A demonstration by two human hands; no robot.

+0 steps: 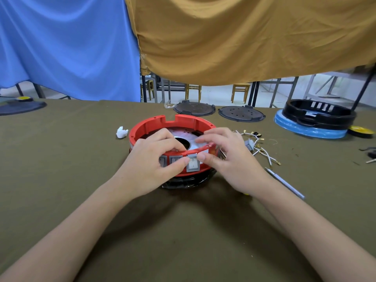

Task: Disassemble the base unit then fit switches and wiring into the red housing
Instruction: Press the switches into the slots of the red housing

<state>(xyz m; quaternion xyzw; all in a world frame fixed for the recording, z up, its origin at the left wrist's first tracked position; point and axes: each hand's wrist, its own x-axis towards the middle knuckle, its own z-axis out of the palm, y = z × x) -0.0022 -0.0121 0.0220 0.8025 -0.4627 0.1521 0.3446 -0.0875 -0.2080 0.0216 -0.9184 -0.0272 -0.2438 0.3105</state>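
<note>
blue cloth (67, 47) | tan cloth (244, 37) | white wad (121, 132) | pen (284, 183) | wooden stools (240, 92)

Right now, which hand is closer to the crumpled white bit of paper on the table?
Left. The left hand grips the round red plastic housing beside the crumpled white paper; the right hand holds the housing's far side.

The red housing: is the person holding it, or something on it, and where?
Both hands grip the red housing at its near rim. The left hand and right hand pinch the grey switch there by its side edges.
</note>
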